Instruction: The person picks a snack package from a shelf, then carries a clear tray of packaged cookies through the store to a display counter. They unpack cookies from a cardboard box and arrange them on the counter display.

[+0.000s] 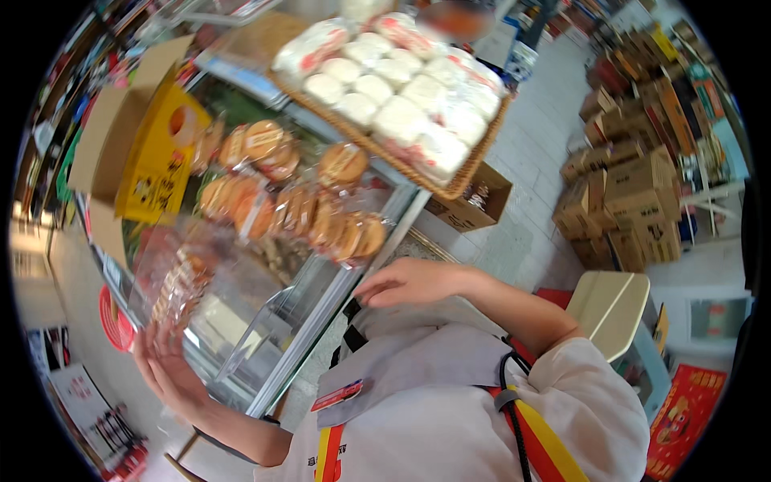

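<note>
our left hand (167,363) kinda loose at a cookie bag (178,291) over the glass counter (316,328), can't tell if gripping, our right hand (411,281) empty, half-curled, by the counter's near side

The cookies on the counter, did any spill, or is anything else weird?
No spill that I can see. The wrapped cookies sit unevenly, some flatter, some tipped on edge, so they look a bit messy. The wicker tray of white buns also seems to jut past the corner of the counter, which looks odd.
</note>
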`<state>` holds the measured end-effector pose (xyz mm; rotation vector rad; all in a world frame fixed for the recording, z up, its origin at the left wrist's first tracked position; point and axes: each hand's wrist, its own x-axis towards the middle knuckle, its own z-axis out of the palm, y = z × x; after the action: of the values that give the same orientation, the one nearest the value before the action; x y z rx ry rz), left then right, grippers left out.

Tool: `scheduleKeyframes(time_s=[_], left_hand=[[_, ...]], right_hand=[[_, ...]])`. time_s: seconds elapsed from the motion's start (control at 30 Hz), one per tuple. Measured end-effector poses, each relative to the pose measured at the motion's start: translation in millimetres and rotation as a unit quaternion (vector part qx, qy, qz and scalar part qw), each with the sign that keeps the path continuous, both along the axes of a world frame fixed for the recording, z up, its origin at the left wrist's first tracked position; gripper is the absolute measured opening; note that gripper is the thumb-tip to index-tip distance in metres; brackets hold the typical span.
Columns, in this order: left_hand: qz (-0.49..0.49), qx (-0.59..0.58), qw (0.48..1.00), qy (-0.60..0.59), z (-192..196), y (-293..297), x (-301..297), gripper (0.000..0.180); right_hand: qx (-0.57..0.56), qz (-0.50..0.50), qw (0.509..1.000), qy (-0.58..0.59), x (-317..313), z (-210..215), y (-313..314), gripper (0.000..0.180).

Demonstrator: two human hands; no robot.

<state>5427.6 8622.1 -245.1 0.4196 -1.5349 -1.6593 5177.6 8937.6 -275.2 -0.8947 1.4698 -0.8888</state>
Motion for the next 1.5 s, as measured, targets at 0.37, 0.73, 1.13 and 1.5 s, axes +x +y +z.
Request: scheduleKeyframes(time_s=[0.37,0.73,1.13,1.5], left_hand=[[-0.653,-0.036,0.685,-0.321,-50,336,-313,0.032],[-0.201,0.369,0.781,-0.462,-392,513,-565,0.046],[0.086,0.568,0.719,-0.391,-695,564,-623,0.037],[0.122,-0.095,0.742,-0.653,-732,623,-626,0.051]], right_hand=[[0.177,-0.488,0.85,-0.091,-103,-188,362,0.048],[0.238,-0.44,0.855,0.136,-297,-325,526,0.05],[0.165,-0.329,0.887,0.281,-441,-566,446,0.055],[0.177,-0.301,0.871,0.346,-490,-693,375,0.053]])
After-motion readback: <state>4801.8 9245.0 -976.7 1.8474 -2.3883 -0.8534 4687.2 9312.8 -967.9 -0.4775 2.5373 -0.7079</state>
